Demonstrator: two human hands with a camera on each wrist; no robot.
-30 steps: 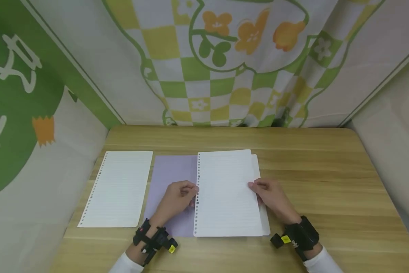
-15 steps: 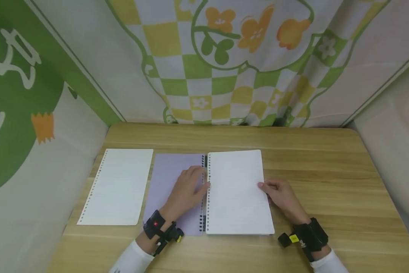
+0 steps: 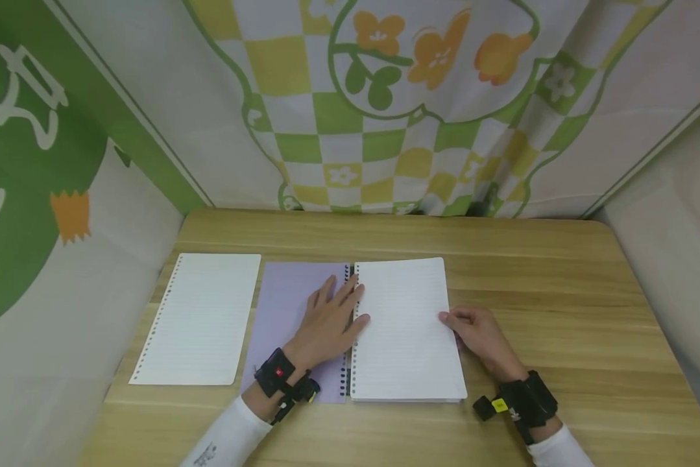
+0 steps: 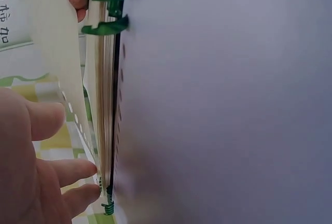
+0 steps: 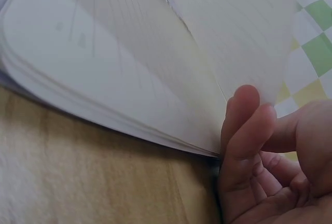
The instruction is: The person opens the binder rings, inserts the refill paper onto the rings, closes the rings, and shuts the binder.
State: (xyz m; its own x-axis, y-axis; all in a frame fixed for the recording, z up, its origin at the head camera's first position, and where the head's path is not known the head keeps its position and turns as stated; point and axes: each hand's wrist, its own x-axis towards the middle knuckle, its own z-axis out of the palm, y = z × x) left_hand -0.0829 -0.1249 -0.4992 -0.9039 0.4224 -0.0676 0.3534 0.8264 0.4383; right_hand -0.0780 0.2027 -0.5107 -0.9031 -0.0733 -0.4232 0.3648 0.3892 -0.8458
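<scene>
A loose-leaf notebook lies open, its purple cover [image 3: 279,311] to the left and a lined, hole-punched sheet [image 3: 408,344] over the pages on the right. My right hand [image 3: 479,337] pinches that sheet's right edge between thumb and fingers. In the right wrist view the pinched sheet [image 5: 244,32] is lifted off the pages [image 5: 104,79] beneath. My left hand [image 3: 324,327] spreads its fingers across the spine, fingertips at the sheet's holed edge. Green binder rings [image 4: 106,27] show in the left wrist view, beside the sheet's row of holes; whether they pass through cannot be told.
Left of the notebook, another hole-punched lined sheet [image 3: 194,318] lies flat on the wooden table [image 3: 560,311]. A checkered curtain [image 3: 338,149] hangs behind the table's far edge. Each wrist wears a black camera strap.
The sheet shifted right off the cover side, then slightly back left, and now lines up over the pages. My left hand released its holed edge and spread over the spine; the right keeps its pinch.
</scene>
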